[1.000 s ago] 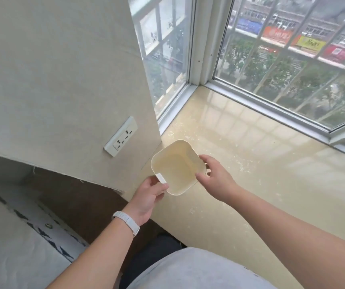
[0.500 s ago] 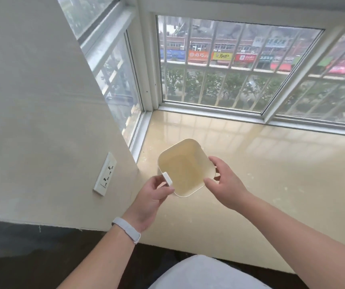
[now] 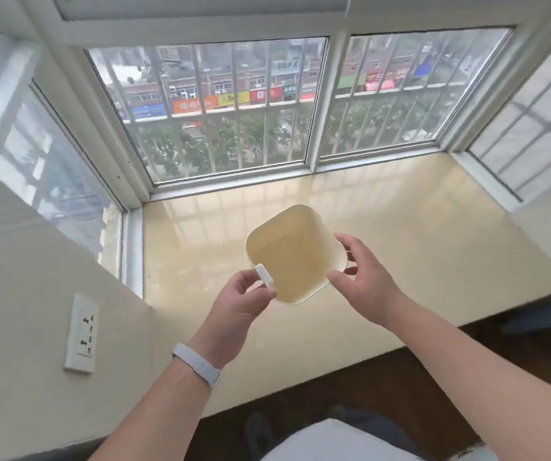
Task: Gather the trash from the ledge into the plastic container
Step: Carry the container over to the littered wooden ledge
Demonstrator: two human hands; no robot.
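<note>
A square cream plastic container [image 3: 295, 252] with rounded corners is held in the air over the glossy beige window ledge [image 3: 417, 234]. Its inside looks empty. My left hand [image 3: 239, 309] grips its near left corner, thumb beside a small white tab on the rim. My right hand [image 3: 362, 282] holds the right side, fingers curled around the rim and wall. I can make out no trash on the ledge, only faint pale specks.
Barred windows [image 3: 227, 111] enclose the ledge at the back and both sides. A beige wall [image 3: 18, 294] with a white socket [image 3: 81, 334] stands at the left. Dark floor [image 3: 383, 387] lies below the ledge's front edge.
The view has swung right and upward, so the whole bay window and ledge now show. Both hands keep the same hold on the container, which stays over the ledge.
</note>
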